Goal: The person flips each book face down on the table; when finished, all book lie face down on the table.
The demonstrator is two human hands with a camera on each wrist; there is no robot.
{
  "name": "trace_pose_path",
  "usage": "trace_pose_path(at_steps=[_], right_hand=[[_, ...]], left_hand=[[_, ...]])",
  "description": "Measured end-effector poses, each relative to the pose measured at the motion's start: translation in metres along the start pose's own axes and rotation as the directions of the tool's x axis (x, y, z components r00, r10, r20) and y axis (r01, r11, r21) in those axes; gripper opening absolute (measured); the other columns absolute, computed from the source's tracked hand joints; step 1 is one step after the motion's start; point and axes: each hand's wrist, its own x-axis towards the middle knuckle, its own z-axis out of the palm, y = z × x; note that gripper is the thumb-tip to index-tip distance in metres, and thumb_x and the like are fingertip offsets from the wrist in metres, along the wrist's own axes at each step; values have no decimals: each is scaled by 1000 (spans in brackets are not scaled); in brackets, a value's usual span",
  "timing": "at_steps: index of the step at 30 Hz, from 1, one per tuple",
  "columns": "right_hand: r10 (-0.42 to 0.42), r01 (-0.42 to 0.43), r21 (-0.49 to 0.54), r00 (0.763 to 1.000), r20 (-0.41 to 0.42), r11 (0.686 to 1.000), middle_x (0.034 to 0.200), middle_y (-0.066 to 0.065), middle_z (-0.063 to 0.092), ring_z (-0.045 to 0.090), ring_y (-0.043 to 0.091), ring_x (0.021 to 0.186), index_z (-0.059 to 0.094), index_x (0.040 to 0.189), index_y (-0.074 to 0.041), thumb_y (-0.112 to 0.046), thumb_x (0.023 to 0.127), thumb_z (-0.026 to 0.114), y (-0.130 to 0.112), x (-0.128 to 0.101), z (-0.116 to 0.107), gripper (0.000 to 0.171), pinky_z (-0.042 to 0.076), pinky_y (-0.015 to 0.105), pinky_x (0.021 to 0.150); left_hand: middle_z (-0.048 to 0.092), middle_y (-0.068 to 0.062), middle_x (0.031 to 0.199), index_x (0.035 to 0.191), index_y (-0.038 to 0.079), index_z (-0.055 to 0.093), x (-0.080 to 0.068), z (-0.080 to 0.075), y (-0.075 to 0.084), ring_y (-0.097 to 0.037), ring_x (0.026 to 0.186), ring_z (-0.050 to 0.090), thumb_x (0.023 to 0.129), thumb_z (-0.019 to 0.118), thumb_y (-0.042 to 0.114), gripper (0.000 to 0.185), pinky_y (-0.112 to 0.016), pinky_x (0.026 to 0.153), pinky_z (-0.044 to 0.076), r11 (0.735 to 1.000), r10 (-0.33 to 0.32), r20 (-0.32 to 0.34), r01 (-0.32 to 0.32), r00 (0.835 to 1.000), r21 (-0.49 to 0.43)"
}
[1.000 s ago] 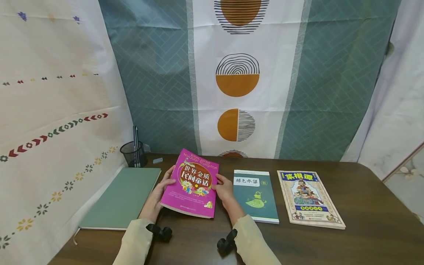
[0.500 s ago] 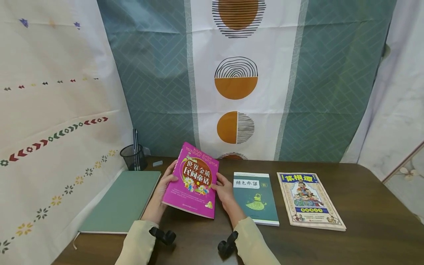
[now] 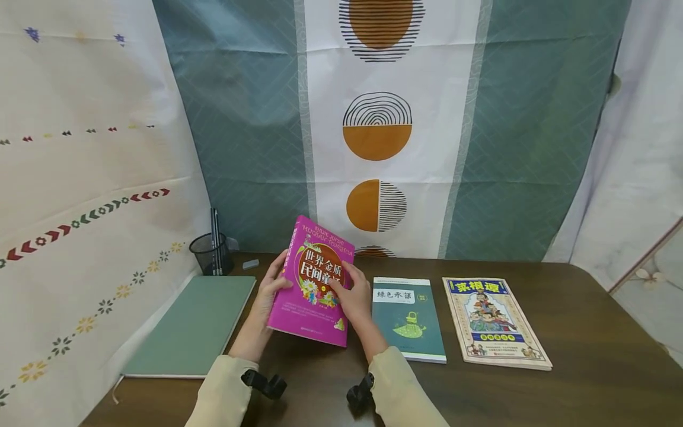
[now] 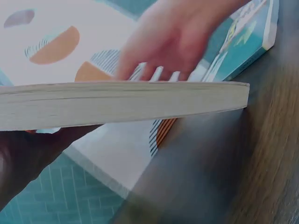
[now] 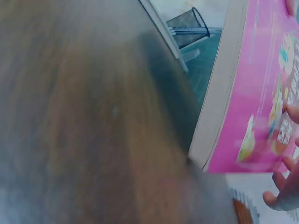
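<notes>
A pink-magenta book (image 3: 308, 314) with a flower-decorated cover is held up tilted above the desk. My left hand (image 3: 265, 299) grips its left side, thumb on the front cover; the fingers behind are mostly hidden. Over the right edge my right hand (image 3: 356, 296) touches the front cover with its thumb. In the right wrist view, the right fingertips (image 5: 278, 182) look loosely bent beside the edge, one overlapping the cover. The left wrist view shows the book's page block (image 4: 140, 106) edge-on, with the right hand on the cover side.
To the right lie a teal book (image 3: 408, 332) and a cream illustrated book (image 3: 501, 338). A large green notebook (image 3: 192, 326) lies at the left. Behind it stand a black mesh pen cup (image 3: 205, 255) and a small grey block (image 3: 251, 264). Curtains rise behind the desk (image 3: 576, 320).
The pink book has risen a little and turned slightly clockwise. My right hand has moved from gripping its right edge to farther over the front cover. My left hand still grips the left side.
</notes>
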Motion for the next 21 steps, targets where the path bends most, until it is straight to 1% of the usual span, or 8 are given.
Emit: trace_pose_path(at_steps=[2, 5, 8, 11, 14, 16, 19, 21], right_hand=[[-35, 36, -18, 998, 43, 999, 146, 13, 49, 44, 36, 132, 55, 139, -15, -28, 87, 71, -7, -1, 4, 55, 45, 55, 104], [-92, 93, -8, 988, 125, 996, 148, 14, 44, 40, 39, 135, 52, 142, -17, -29, 89, 68, -17, -1, 6, 56, 40, 58, 107], [-143, 138, 37, 968, 208, 990, 149, 18, 39, 41, 40, 134, 45, 146, -16, -32, 93, 62, -26, 1, 5, 58, 41, 58, 107], [-178, 162, 80, 945, 276, 984, 149, 20, 35, 44, 38, 130, 36, 151, -17, -40, 95, 58, -33, 5, 3, 65, 44, 54, 105], [-196, 175, 95, 930, 310, 980, 150, 19, 32, 43, 36, 128, 28, 155, -21, -48, 91, 60, -39, 6, 4, 76, 44, 53, 105], [-215, 190, 106, 923, 318, 976, 150, 18, 31, 42, 34, 127, 26, 155, -23, -52, 88, 62, -45, 6, 5, 82, 44, 53, 104], [-250, 212, 152, 916, 314, 965, 151, 18, 30, 40, 34, 128, 24, 156, -25, -52, 86, 64, -55, 5, 4, 85, 44, 54, 103], [-261, 217, 168, 914, 309, 961, 151, 16, 30, 40, 33, 129, 22, 155, -29, -52, 85, 65, -62, 5, 2, 86, 44, 54, 103]], left_hand=[[54, 9, 125, 145, 26, 36, -3, 1, 4, -10, 104, 61, 88, 39, -3, 64, -22, 80, 56, 1000, 24, -7, -24, 1000, 14], [53, 11, 129, 146, 22, 34, -5, 3, 9, -9, 108, 59, 88, 39, -4, 64, -22, 83, 55, 998, 64, 14, -64, 998, 27], [54, 13, 131, 148, 19, 32, -5, 5, 12, -8, 110, 59, 88, 41, -4, 65, -22, 86, 55, 994, 93, 34, -95, 995, 46], [53, 16, 133, 149, 19, 32, -5, 6, 11, -7, 111, 59, 87, 42, -3, 67, -23, 86, 55, 992, 99, 28, -101, 995, 73], [53, 18, 134, 149, 20, 32, -8, 6, 9, -7, 111, 59, 86, 44, -3, 69, -23, 87, 55, 989, 110, 24, -112, 994, 97], [54, 19, 133, 148, 20, 34, -9, 7, 8, -6, 112, 60, 85, 46, -4, 69, -24, 88, 55, 985, 129, 30, -132, 991, 114], [57, 20, 131, 147, 20, 37, -10, 13, 8, -6, 113, 60, 83, 48, -6, 70, -25, 88, 55, 974, 174, 54, -180, 983, 135], [59, 19, 130, 145, 20, 40, -10, 18, 9, -6, 113, 61, 82, 49, -7, 69, -26, 89, 55, 966, 204, 68, -212, 977, 146]])
